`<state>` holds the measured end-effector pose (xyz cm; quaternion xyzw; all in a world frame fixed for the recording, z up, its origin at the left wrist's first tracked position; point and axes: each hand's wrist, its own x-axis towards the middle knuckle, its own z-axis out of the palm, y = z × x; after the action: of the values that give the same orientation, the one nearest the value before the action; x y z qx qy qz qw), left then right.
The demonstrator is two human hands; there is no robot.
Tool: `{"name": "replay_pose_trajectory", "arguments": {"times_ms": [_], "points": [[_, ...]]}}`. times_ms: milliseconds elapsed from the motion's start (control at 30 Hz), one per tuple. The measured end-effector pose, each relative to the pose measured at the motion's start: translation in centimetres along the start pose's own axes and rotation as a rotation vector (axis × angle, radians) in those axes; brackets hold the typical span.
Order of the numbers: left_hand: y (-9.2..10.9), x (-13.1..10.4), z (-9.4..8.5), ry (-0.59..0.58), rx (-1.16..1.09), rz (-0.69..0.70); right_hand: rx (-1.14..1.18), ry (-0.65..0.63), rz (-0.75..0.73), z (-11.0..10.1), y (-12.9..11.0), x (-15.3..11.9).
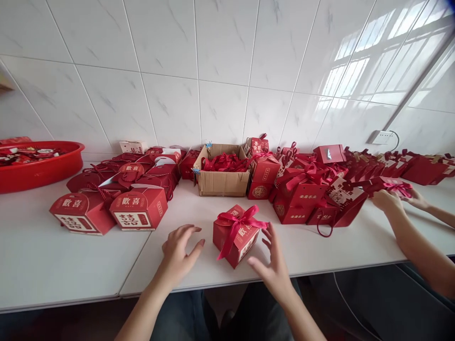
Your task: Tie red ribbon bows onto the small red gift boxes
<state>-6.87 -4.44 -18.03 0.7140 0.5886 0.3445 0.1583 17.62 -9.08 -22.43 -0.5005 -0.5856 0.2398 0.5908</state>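
A red gift box with gold characters stands on the white table in front of me, a pink-red ribbon bow tied over its top. To its left, apart from it, my left hand is open with thumb and fingers spread. My right hand is also open, close to the box's right side near the bow's end; whether a fingertip touches the ribbon I cannot tell. Neither hand grips anything.
Red boxes with cord handles sit at left, beyond them a red basin of small packets. A cardboard box of ribbons stands behind. Stacked red boxes are at right, where another person's hands hold a ribboned box.
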Motion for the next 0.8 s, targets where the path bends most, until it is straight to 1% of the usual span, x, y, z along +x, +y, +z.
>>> {"name": "replay_pose_trajectory", "arguments": {"times_ms": [67,100,233,367,500,567,667,733,800], "points": [[-1.0,-0.1,0.8,0.048,0.152,-0.011,-0.043,-0.054,-0.016,1.0,0.2,-0.7],[-1.2,-0.1,1.0,0.051,0.195,-0.013,-0.048,-0.062,-0.004,1.4,0.2,-0.8],[-1.3,-0.1,1.1,-0.005,0.246,0.032,-0.046,-0.075,0.060,2.2,-0.5,-0.3],[-1.4,-0.2,0.8,-0.010,0.230,0.063,-0.092,-0.064,0.086,1.9,-1.5,0.1],[-1.6,-0.1,0.9,0.017,0.220,0.043,-0.083,0.033,0.060,0.9,-2.4,-0.2],[-1.7,0.1,1.0,0.026,0.215,0.037,-0.100,0.110,0.048,-0.1,-2.5,-0.8],[-1.8,0.3,1.1,0.033,0.207,0.032,-0.151,0.309,0.000,-2.9,-2.8,-1.5],[-2.0,0.4,1.2,0.027,0.208,0.034,-0.167,0.479,-0.040,-5.9,-3.1,-1.4],[-2.2,0.5,1.2,0.007,0.218,0.041,-0.194,0.662,-0.075,-9.8,-3.5,-0.5]]}}
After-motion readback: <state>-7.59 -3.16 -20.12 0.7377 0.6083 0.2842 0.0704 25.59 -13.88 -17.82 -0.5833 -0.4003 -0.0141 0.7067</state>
